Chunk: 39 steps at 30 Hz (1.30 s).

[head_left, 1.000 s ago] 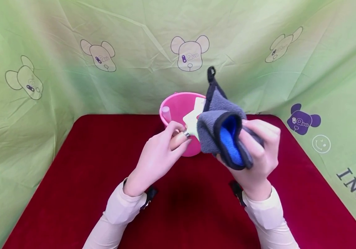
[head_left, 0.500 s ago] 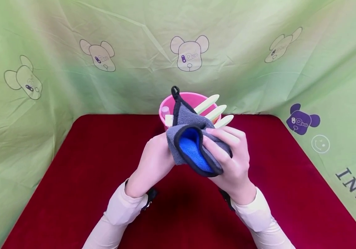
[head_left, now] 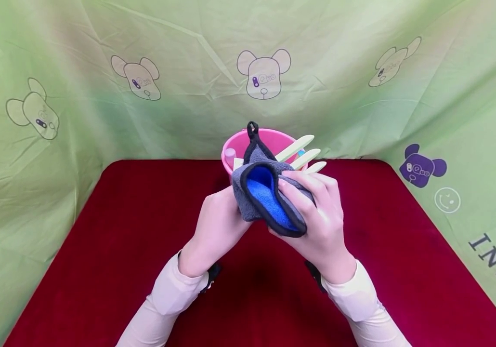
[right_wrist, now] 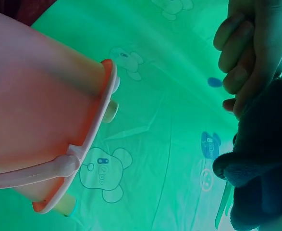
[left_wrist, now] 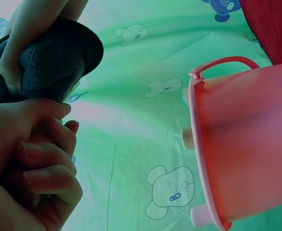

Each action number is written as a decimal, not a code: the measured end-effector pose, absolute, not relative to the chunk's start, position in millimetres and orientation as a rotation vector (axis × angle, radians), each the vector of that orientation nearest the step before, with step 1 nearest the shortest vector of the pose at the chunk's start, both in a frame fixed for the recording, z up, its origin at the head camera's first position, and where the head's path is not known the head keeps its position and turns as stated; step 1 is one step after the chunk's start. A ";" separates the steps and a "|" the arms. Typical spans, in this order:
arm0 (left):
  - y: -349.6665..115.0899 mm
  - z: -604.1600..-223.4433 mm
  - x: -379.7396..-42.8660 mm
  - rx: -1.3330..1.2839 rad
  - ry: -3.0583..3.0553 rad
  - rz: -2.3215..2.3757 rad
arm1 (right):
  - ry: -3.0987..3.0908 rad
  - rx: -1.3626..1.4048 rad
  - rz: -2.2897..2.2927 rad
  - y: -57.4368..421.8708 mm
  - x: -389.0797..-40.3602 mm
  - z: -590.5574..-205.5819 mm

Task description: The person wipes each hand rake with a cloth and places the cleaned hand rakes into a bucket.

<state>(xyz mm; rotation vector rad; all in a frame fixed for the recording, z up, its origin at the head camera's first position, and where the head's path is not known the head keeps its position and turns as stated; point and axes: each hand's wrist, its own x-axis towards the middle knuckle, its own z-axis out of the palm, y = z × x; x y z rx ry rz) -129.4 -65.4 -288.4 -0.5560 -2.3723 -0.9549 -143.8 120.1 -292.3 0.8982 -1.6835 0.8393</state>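
Note:
My left hand (head_left: 217, 231) grips a small hand rake by its wooden handle, now hidden by the fingers and cloth in the head view. Past the cloth, its pale green tines (head_left: 296, 148) point up and to the right. A grey cloth (head_left: 269, 202) with a blue inner side and black edging is folded over the rake's head. My right hand (head_left: 317, 217) holds this cloth, fingers curled over its fold. In the left wrist view, curled fingers (left_wrist: 49, 178) lie just below the dark cloth (left_wrist: 54, 62).
Behind the hands stands a pink bucket (head_left: 241, 142) with a carrying handle (left_wrist: 229, 60). A lilac handle end (head_left: 230, 154) and other handle ends (left_wrist: 187, 138) show at its rim. A dark red cloth (head_left: 144, 217) covers the table; a green printed curtain (head_left: 187, 111) hangs around it.
My right hand and the cloth have come left and closed in on the left hand. The rake's tines now show right of the cloth. In the last half second, the cloth shifts slightly up.

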 end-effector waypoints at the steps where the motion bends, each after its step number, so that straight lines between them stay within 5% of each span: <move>1: -65.3 -288.3 -129.5 -0.554 -2.373 -0.946 | -1.683 0.899 0.839 120.1 -144.2 -292.4; 39: -61.7 -287.4 -132.2 -0.579 -2.308 -0.791 | -1.606 0.744 0.902 130.2 -160.6 -289.4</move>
